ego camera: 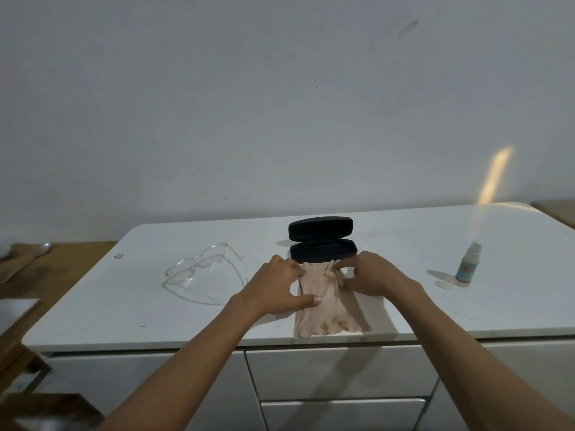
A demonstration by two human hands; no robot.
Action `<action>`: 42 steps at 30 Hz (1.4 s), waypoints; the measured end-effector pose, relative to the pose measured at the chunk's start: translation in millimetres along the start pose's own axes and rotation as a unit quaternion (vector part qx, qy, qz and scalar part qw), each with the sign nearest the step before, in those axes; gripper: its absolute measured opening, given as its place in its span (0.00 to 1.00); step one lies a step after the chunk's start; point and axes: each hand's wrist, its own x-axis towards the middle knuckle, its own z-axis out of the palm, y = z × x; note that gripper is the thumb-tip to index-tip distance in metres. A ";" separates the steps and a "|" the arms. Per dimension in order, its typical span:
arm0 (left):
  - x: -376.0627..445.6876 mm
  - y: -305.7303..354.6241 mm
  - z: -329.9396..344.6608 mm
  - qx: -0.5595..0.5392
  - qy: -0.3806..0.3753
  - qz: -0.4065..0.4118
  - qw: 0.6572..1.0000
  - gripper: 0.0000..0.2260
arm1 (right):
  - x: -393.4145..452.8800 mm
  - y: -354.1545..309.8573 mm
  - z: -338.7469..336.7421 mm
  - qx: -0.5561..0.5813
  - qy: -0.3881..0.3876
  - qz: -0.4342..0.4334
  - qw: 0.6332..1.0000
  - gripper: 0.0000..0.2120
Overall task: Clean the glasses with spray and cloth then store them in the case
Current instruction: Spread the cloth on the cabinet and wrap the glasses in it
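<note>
A beige cloth (323, 309) lies rumpled on the white cabinet top (404, 290), reaching its front edge. My left hand (277, 287) grips the cloth's far left part, thumb lying across it. My right hand (373, 273) pinches the cloth's far right corner. Just behind the hands a black glasses case (322, 239) stands with its lid up. Clear-framed glasses (199, 272) rest unfolded, arms spread, to the left of my left hand. A small white spray bottle (466, 265) stands upright at the right.
White drawers (339, 371) sit below the top's front edge. A wooden surface (46, 269) adjoins on the left, with a spoon-like object (40, 248) on it. A plain wall rises right behind the cabinet.
</note>
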 end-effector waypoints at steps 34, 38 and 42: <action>-14.0 -11.5 10.7 -0.024 0.061 -0.022 0.998 0.22 | -10.0 -2.5 3.6 0.000 0.053 0.039 0.998 0.17; -16.3 -12.1 8.2 -0.032 0.063 -0.022 0.997 0.22 | -11.5 -4.3 -3.4 0.010 0.062 0.022 0.998 0.19; -17.5 -7.0 5.5 -0.039 0.054 -0.008 0.998 0.21 | -17.4 -15.0 -2.4 0.001 -0.012 -0.028 1.000 0.11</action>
